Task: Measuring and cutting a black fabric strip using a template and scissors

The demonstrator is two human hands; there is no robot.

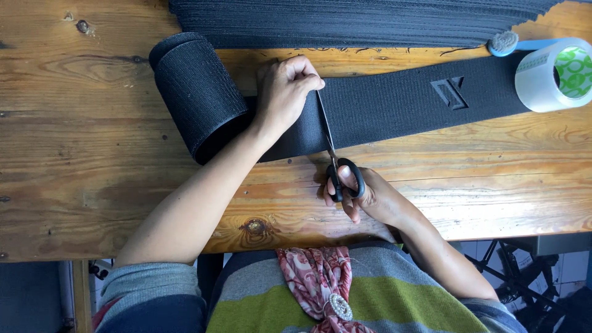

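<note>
- The wooden surface [92, 185] is seen knotted and grained beneath both hands.
- A wide black elastic band [394, 105], ribbed, soft and judged light and floppy, is unrolled rightward from its roll [197, 92]; it is best pinned flat beside the cut.
- The left hand [283, 92] is pressed closed on the band.
- The right hand [370, 197] is closed around black-handled scissors [336, 160], blades reaching up across the band.

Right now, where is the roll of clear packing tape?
In the head view, the roll of clear packing tape sits at the wooden table's far right edge, on the black elastic band's end.
</note>
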